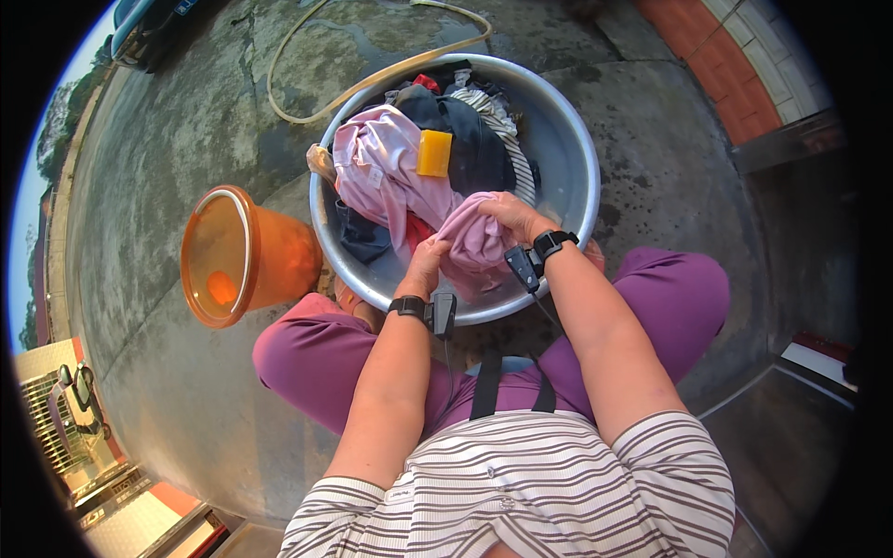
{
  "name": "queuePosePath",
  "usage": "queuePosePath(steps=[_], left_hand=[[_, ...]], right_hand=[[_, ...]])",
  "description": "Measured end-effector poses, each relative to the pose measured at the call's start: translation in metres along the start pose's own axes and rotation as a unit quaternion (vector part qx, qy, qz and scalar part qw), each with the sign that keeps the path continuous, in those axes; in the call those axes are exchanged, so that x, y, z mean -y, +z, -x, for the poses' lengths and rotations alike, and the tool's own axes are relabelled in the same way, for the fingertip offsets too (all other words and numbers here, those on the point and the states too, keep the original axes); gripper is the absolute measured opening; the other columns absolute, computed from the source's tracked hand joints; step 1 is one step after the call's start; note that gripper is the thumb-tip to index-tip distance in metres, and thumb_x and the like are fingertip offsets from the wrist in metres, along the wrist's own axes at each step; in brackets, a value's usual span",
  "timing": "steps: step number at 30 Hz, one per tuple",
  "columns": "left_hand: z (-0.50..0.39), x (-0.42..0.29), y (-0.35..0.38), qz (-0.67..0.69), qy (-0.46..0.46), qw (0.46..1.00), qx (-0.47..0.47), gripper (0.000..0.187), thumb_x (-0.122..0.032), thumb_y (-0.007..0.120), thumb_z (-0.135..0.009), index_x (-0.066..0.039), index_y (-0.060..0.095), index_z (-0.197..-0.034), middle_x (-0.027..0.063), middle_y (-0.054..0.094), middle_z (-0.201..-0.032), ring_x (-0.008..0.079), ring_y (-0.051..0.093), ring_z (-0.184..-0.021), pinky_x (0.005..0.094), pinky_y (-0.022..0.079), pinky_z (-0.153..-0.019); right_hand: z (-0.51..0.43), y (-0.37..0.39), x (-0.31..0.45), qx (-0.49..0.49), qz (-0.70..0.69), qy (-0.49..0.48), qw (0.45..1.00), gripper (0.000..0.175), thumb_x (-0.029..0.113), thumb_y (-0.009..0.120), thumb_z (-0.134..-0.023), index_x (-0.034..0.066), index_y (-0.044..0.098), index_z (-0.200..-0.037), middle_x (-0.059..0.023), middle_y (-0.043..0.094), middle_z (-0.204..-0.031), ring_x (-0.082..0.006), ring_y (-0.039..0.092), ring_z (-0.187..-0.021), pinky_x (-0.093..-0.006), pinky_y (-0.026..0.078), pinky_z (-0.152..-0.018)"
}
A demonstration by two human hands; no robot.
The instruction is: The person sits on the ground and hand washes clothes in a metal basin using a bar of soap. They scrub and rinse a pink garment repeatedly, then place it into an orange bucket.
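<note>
Both my hands grip a pink cloth garment (pixel 478 234) over the near side of a large metal basin (pixel 568 146). My left hand (pixel 423 266) holds its left edge, while my right hand (pixel 520 217) grasps the bunched upper right part. The garment's lower end hangs to the water in the basin. Beyond it lies a heap of wet laundry: a pale pink satiny garment (pixel 380 153), a dark garment (pixel 478 153) and a striped cloth (pixel 513 150). A yellow-orange bar of soap (pixel 434 153) rests on top of the heap. Wrapped parts of the held garment are hidden by my fingers.
An orange plastic bucket (pixel 286 258) with a white handle stands left of the basin. A pale hose (pixel 398 68) curves along the concrete floor (pixel 174 139) behind it. My bent knees flank the basin. Cables run from the black devices (pixel 441 315) strapped to my wrists.
</note>
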State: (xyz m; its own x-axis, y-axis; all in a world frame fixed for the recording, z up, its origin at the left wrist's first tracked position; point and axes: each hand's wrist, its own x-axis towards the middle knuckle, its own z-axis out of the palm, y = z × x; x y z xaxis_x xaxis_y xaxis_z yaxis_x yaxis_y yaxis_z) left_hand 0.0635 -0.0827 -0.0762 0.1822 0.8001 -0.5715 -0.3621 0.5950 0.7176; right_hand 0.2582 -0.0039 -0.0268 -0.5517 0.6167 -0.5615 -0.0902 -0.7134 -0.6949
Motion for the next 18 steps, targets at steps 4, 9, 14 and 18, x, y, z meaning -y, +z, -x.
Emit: queuePosePath(steps=[4,9,14,18], left_hand=[[-0.006,-0.009,-0.003,0.284,-0.014,0.959,0.022,0.038,-0.034,0.051,-0.089,-0.006,0.056,-0.113,0.0109,0.060,-0.111,0.0248,0.056,-0.105,0.0363,0.042,-0.094],[-0.008,0.013,0.026,0.463,0.033,0.884,0.063,0.032,-0.040,0.048,-0.092,-0.009,0.057,-0.093,0.0041,0.060,-0.087,0.0189,0.059,-0.081,0.0356,0.049,-0.072],[-0.011,0.016,0.027,0.210,0.059,0.974,-0.067,0.024,-0.022,0.040,-0.096,-0.006,0.057,-0.096,0.0077,0.062,-0.091,0.0211,0.061,-0.083,0.0331,0.050,-0.074],[-0.007,-0.003,0.029,0.221,0.069,0.971,-0.060,0.029,-0.028,0.043,-0.096,-0.003,0.057,-0.099,0.0089,0.062,-0.093,0.0206,0.061,-0.082,0.0324,0.051,-0.072]], right_hand=[[0.000,0.046,-0.013,-0.144,0.260,-0.164,0.941,0.049,0.012,0.060,-0.077,0.0031,0.043,-0.122,-0.0162,0.054,-0.116,-0.0226,0.055,-0.104,-0.0325,0.046,-0.088],[-0.007,0.075,-0.032,-0.160,0.568,-0.284,0.756,0.026,0.027,0.057,-0.082,0.0037,0.060,-0.093,-0.0182,0.064,-0.091,-0.0376,0.062,-0.082,-0.0419,0.051,-0.072],[-0.023,0.059,-0.039,-0.201,0.579,-0.198,0.765,0.027,0.028,0.046,-0.088,0.0062,0.062,-0.085,-0.0168,0.064,-0.081,-0.0379,0.062,-0.073,-0.0445,0.051,-0.065],[-0.010,0.061,-0.028,-0.134,0.549,-0.247,0.788,0.035,0.037,0.041,-0.092,0.0079,0.059,-0.082,-0.0179,0.065,-0.084,-0.0389,0.062,-0.079,-0.0468,0.048,-0.069]])
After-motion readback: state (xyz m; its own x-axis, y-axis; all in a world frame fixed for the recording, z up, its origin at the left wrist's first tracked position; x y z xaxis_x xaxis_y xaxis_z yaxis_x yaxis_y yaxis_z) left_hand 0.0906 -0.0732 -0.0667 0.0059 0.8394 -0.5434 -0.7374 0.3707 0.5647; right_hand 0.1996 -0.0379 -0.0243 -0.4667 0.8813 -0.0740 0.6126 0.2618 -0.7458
